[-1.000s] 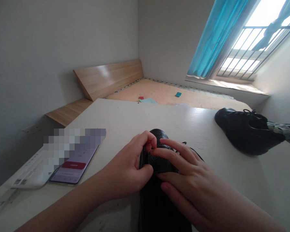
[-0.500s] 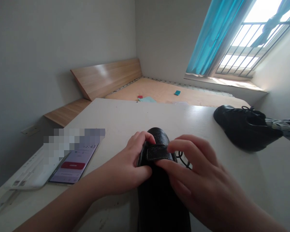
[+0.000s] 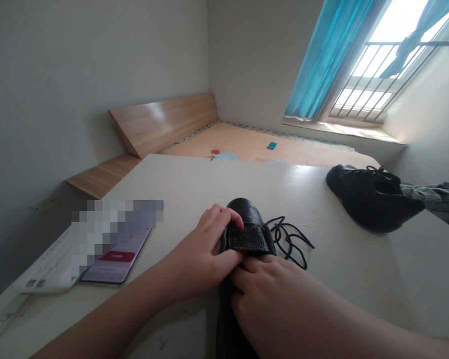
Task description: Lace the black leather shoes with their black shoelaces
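A black leather shoe (image 3: 246, 212) lies on the white table (image 3: 187, 184), its toe pointing away from me. My left hand (image 3: 209, 249) grips the left side of the shoe near the toe, thumb at the edge of the tongue and fingers curled over the upper. My right hand (image 3: 273, 289) rests over the shoe opening, its fingertips tucked under the edge of the tongue and hidden there. A loose black shoelace (image 3: 290, 239) is tangled on the table to the right of the shoe.
At the right is another black shoe (image 3: 366, 199), laced, with crumpled grey material (image 3: 434, 197) in its opening. A phone (image 3: 112, 264) and a white device (image 3: 56, 269) with a cable lie at the left. A bed (image 3: 247, 137) stands behind the table.
My right hand has moved from pinching the right side of the tongue down and left to the opening, its fingertips now under the tongue. More of the shoelace shows.
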`<act>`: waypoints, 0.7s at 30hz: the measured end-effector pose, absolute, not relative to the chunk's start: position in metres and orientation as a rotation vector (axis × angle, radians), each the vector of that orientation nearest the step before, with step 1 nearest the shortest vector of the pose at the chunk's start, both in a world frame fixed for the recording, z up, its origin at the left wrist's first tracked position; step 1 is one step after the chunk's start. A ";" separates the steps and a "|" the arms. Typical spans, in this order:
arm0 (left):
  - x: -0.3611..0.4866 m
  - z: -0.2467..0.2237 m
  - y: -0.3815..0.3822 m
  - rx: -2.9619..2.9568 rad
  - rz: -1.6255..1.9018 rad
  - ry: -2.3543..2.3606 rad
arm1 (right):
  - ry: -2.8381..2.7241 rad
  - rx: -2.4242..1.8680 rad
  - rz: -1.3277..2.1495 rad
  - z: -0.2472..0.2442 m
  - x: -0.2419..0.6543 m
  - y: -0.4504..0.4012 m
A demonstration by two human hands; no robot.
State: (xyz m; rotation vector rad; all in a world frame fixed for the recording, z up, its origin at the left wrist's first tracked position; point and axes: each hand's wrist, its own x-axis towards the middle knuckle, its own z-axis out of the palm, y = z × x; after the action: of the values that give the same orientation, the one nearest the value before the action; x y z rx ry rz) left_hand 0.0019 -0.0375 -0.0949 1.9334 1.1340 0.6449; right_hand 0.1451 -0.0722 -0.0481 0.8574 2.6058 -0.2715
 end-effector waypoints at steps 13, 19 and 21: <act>0.003 -0.092 -0.038 1.922 0.633 1.138 | 2.436 0.711 -0.227 -0.045 0.147 -0.071; 0.004 -0.092 -0.038 1.928 0.624 1.142 | 2.448 0.711 -0.191 -0.048 0.150 -0.071; 0.004 -0.092 -0.038 1.932 0.620 1.145 | 2.453 0.682 -0.180 -0.049 0.149 -0.071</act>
State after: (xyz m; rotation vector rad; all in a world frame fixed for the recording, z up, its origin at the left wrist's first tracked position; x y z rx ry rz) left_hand 0.0037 -0.0376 -0.0920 1.9316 1.1451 0.6203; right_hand 0.1489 -0.0711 -0.0491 0.6819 2.4528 -0.1795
